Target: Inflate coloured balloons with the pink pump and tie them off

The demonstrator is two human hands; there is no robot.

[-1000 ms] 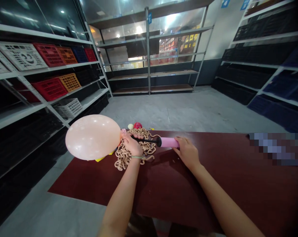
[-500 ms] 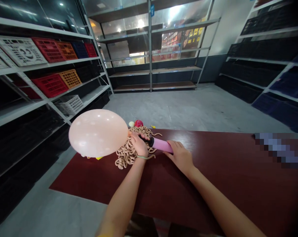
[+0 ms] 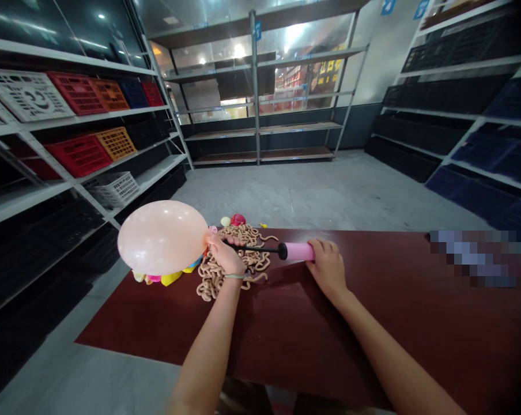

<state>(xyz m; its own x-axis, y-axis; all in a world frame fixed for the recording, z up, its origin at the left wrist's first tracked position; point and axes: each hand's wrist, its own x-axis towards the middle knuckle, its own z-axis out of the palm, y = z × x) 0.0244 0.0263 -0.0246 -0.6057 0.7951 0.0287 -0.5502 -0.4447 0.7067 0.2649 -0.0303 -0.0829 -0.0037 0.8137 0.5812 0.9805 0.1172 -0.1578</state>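
A large, pale peach balloon (image 3: 163, 237) is inflated above the left part of the table. My left hand (image 3: 226, 253) is closed at its neck and around the black end of a hand balloon pump; the join between the two is hidden by my fingers. From there a thin black rod runs across to the pump's pink barrel (image 3: 298, 252). My right hand (image 3: 328, 265) is wrapped round the far end of that barrel. Beneath my left hand lies a heap of tan, rope-like cord (image 3: 215, 276). Several coloured balloons (image 3: 170, 279) show behind and below the big one.
The dark red table (image 3: 286, 334) has a red ball-like thing (image 3: 238, 219) and a small pale one (image 3: 225, 221) near its far edge. A blurred-out object (image 3: 474, 258) lies at right. Shelves with crates (image 3: 81, 154) stand at left, and a metal rack (image 3: 257, 132) beyond.
The pink barrel has slid right with my right hand, away from my left hand, baring the black rod between them. The view has shifted slightly, and more coloured balloons show below the peach one.
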